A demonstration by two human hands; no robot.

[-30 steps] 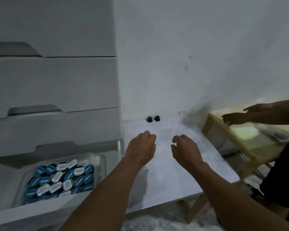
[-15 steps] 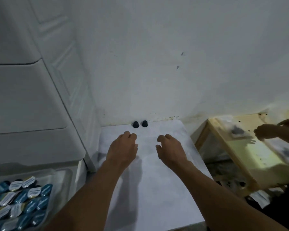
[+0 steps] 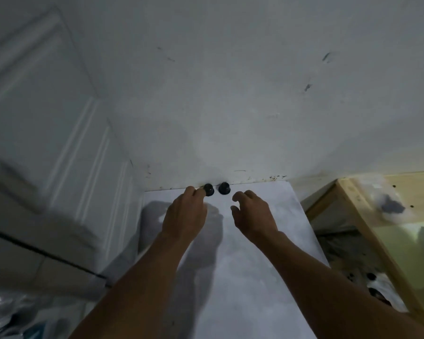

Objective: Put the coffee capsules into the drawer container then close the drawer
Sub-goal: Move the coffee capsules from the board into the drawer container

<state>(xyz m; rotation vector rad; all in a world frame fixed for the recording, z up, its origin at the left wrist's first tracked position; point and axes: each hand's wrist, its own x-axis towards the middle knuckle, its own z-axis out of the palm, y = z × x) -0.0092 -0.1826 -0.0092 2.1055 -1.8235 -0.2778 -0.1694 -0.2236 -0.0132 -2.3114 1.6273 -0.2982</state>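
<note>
Two dark capsules remain on the white table (image 3: 242, 277), both standing at its far edge against the wall (image 3: 230, 106). Left capsule (image 3: 209, 189), right capsule (image 3: 224, 188); the two sit just beside each other, not touching as far as I can tell.

Progress, as I judge it: late in the loading. No other capsules show on the table. The drawer unit (image 3: 47, 167) stands left of the table; at the bottom left corner of the view I see a blurred patch of clear plastic with a hint of blue, probably the container, but too smeared to confirm. So I cannot tell from here how full it is, nor read the drawer's position. Left to do: pick up these two, drop them in, push the drawer shut.

Left hand (image 3: 185, 214): fingers curled in a narrow pinch, fingertips (image 3: 200, 191) at the left capsule and seemingly touching its side. Not lifted; the capsule sits on the table.

Right hand (image 3: 252, 216): loosely spread, empty, thumb and fingers apart, hovering near the right capsule and just short of it. No contact that I can see.
</note>
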